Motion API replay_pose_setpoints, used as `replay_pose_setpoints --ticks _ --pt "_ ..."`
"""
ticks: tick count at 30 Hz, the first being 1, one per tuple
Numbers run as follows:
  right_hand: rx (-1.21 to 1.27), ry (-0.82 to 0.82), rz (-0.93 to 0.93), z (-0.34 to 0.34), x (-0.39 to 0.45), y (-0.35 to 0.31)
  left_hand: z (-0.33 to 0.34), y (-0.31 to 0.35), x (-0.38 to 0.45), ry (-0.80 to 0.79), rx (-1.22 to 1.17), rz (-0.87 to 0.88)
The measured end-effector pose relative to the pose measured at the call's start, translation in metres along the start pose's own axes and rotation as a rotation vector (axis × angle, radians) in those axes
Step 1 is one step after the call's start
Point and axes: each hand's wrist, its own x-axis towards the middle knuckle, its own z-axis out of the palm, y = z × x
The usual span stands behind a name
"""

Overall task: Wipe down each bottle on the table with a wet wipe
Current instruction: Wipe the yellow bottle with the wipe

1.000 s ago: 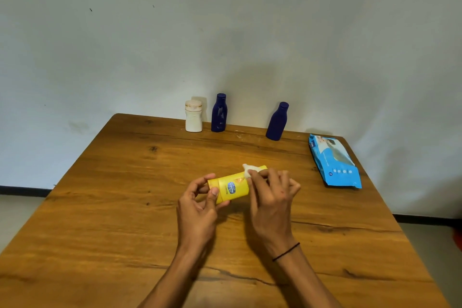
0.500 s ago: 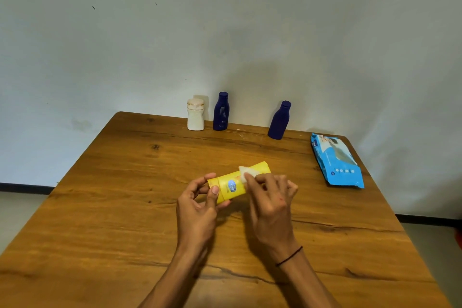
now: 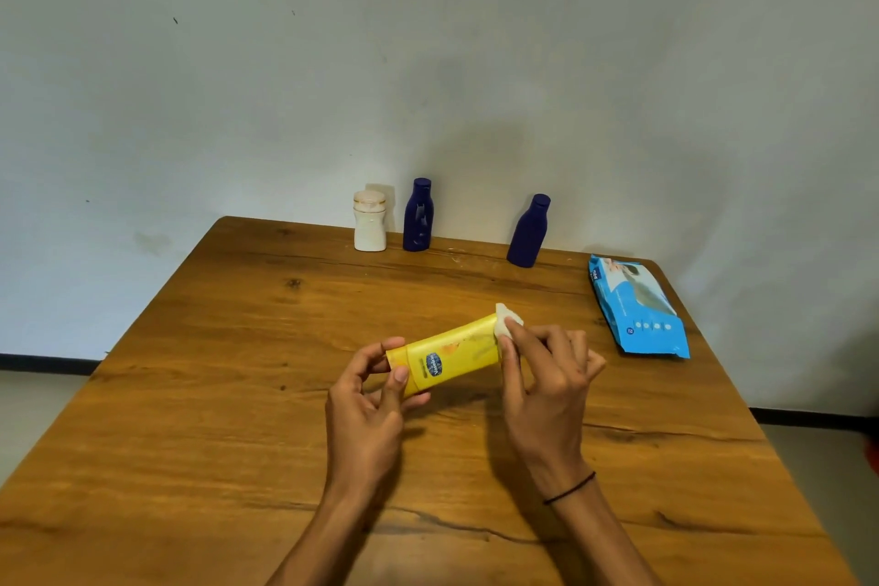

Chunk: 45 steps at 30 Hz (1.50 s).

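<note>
A yellow bottle (image 3: 449,355) with a blue label lies tilted above the middle of the wooden table (image 3: 238,395). My left hand (image 3: 368,409) grips its cap end at the lower left. My right hand (image 3: 547,381) presses a small white wet wipe (image 3: 506,324) against the bottle's far right end. At the back edge stand a white bottle (image 3: 369,220) and two dark blue bottles (image 3: 417,215) (image 3: 528,231), all upright and well beyond both hands.
A blue pack of wet wipes (image 3: 635,305) lies flat at the table's right side, near the edge. A pale wall rises right behind the table. Floor shows past the left and right table edges.
The wipe under my right fingers has slid along the yellow bottle from near the label toward its far right end. My left hand has kept its grip on the cap end.
</note>
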Motion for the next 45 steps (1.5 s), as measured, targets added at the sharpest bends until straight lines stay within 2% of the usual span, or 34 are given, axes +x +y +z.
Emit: replay_pose_setpoints --ticks 4,6,11,13,15,18,22,24,27,30,33,36,38,42,45 --pt "0.199 -0.107 0.265 -0.005 0.016 -0.009 -0.004 0.004 -0.005 -0.071 0.109 0.104" --pt "0.239 -0.147 0.322 -0.006 0.020 -0.010 -0.006 0.004 -0.007 -0.072 0.158 0.141" --pt "0.276 -0.187 0.226 -0.009 0.012 -0.007 -0.013 0.010 0.002 -0.093 0.285 0.322" --pt "0.328 -0.263 0.226 -0.010 0.009 0.002 -0.018 0.013 0.009 -0.161 0.323 0.434" --pt "0.380 -0.369 0.217 -0.011 0.007 0.013 -0.025 0.010 0.016 -0.212 0.320 0.466" --pt "0.539 -0.462 0.232 -0.007 -0.001 0.022 -0.030 0.003 0.022 -0.222 0.271 0.363" --pt "0.810 -0.542 0.485 0.007 -0.017 0.020 -0.023 -0.005 0.029 -0.148 0.201 0.228" --pt "0.937 -0.502 0.612 0.018 -0.025 0.014 -0.017 -0.007 0.034 -0.080 0.158 0.179" --pt "1.037 -0.329 0.747 0.030 -0.028 0.003 -0.007 -0.011 0.042 -0.022 0.052 0.095" --pt "1.152 -0.243 0.891 0.035 -0.024 -0.007 -0.004 -0.021 0.048 -0.133 -0.112 -0.022" --pt "1.272 -0.253 1.021 0.034 -0.017 -0.017 -0.004 -0.032 0.053 -0.229 -0.180 -0.123" --pt "1.297 -0.308 1.039 0.033 -0.013 -0.023 -0.003 -0.040 0.058 -0.359 -0.271 -0.138" --pt "1.303 -0.328 1.046 0.032 -0.011 -0.026 -0.001 -0.039 0.062 -0.390 -0.327 -0.157" --pt "1.299 -0.354 1.045 0.030 -0.009 -0.027 -0.001 -0.041 0.070 -0.353 -0.386 -0.178" --pt "1.234 -0.415 1.019 0.029 -0.010 -0.025 -0.002 -0.045 0.075 -0.252 -0.363 -0.208"
